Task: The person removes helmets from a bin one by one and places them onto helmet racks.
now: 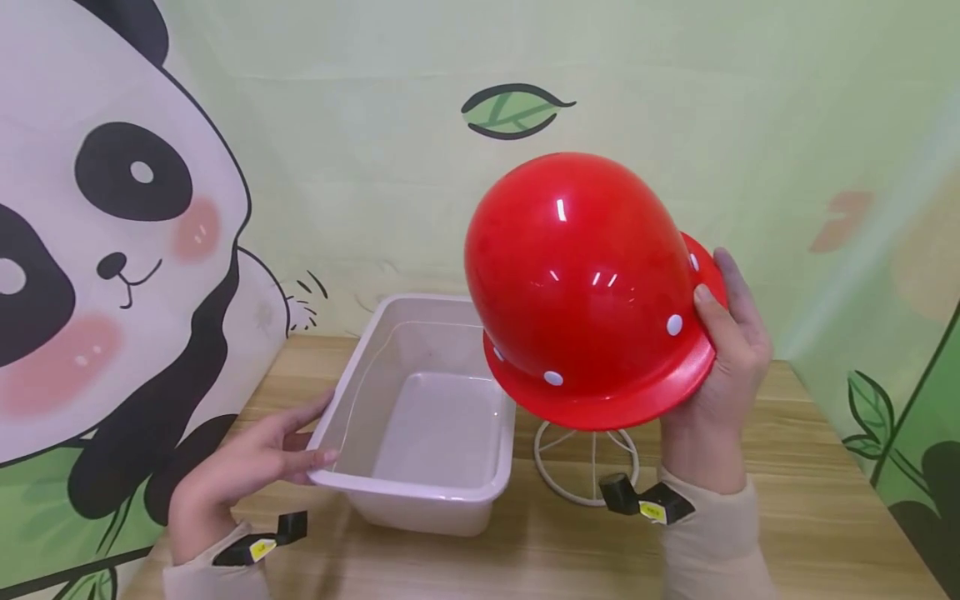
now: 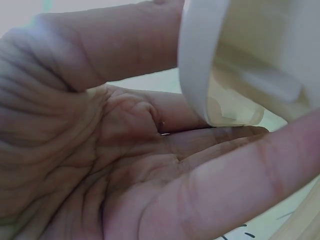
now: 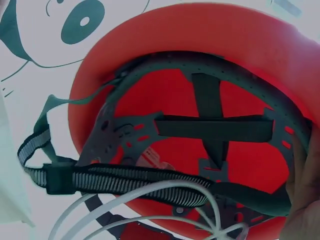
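Note:
A red hard hat (image 1: 577, 250) is held up, dome tilted, by my right hand (image 1: 727, 358), which grips its brim on the right side with the thumb on the outside. The right wrist view looks into the shell, showing dark suspension straps (image 3: 207, 95) and a striped chin strap (image 3: 135, 180). My left hand (image 1: 247, 462) pinches the near left corner of a pale plastic basin (image 1: 412, 487), thumb over the rim and fingers beneath. Under the hat is a white wire stand (image 1: 577, 502); its upper part is hidden in the head view, but its curved wires (image 3: 140, 192) show in the right wrist view.
Basin and wire stand are side by side on a wood-grain table (image 1: 810, 517). Behind the table hangs a green backdrop (image 1: 360, 167) printed with a panda and leaves. The hat overlaps the basin's right rim in the head view.

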Tool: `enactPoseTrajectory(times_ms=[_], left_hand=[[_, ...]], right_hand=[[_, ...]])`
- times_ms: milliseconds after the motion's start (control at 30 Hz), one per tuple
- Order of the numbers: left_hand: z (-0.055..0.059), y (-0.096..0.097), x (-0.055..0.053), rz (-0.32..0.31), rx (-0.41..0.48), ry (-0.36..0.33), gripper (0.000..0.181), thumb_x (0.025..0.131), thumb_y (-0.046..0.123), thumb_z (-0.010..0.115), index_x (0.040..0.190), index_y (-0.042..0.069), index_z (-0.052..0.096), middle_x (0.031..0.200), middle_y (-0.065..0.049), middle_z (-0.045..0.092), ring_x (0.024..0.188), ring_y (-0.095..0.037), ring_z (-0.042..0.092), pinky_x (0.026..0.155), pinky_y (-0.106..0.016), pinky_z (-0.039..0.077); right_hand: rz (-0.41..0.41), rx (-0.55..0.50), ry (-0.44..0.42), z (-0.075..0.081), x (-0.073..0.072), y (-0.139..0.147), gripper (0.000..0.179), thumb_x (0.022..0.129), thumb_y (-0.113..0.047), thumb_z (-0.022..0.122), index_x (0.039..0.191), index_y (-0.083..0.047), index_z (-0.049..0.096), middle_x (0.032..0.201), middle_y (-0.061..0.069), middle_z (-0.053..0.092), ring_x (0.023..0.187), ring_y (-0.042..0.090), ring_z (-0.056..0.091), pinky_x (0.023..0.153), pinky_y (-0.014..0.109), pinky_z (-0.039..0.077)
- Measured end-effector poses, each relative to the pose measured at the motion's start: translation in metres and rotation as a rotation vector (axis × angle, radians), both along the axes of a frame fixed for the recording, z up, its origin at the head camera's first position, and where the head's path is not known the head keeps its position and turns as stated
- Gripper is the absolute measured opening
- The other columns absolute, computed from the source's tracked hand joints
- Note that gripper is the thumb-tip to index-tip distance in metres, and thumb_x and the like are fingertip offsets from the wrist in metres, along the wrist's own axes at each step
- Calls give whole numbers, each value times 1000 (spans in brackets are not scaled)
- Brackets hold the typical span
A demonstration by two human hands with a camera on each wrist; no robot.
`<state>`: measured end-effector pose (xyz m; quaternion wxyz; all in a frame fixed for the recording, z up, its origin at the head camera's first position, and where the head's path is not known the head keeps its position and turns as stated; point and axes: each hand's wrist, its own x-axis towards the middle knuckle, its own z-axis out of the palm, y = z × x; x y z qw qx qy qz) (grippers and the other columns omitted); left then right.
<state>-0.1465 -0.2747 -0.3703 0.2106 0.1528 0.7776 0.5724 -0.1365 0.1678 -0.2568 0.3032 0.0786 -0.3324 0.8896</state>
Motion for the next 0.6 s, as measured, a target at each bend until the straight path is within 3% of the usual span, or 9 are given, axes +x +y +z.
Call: enactPoseTrajectory(times_ms=[367,600], left_hand=[[0,-1,0,0,-12,6,89,94,15,71,160,2,13,143,-37,44,112,-42,63,79,-44,60],[0,-1,-1,5,-12,3,89,94,15,72,161,3,13,145,-37,42,113,-42,63,80,-46,60]], right_hand=[[2,-142,92,-9,-6,8,47,91,3,66,137,-1,59,145,17,51,138,36,45,99,44,50],[-59,-170,37,-17,-10,12,52,88,3,68,138,-7,59,143,11,54,135,34,48,100,46,50]])
